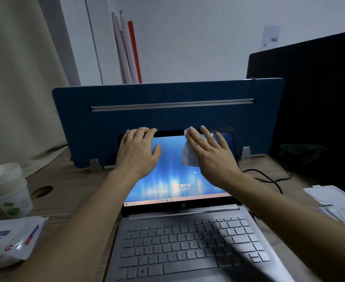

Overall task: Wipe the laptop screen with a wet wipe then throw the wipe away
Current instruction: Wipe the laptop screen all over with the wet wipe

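Observation:
An open silver laptop (185, 241) stands in front of me with its blue screen (171, 180) lit. My left hand (137, 153) grips the screen's top edge at the upper left, fingers curled over the lid. My right hand (210, 157) lies flat against the upper right of the screen and presses a white wet wipe (188, 155) onto the glass. Part of the wipe sticks out to the left of my palm and above my fingertips.
A blue desk divider (167, 115) stands right behind the laptop. A wet wipe pack (10, 239) and a stack of paper cups (8, 188) sit at the left. A dark monitor (314, 102), black cables (269, 178) and white packets (334, 198) are on the right.

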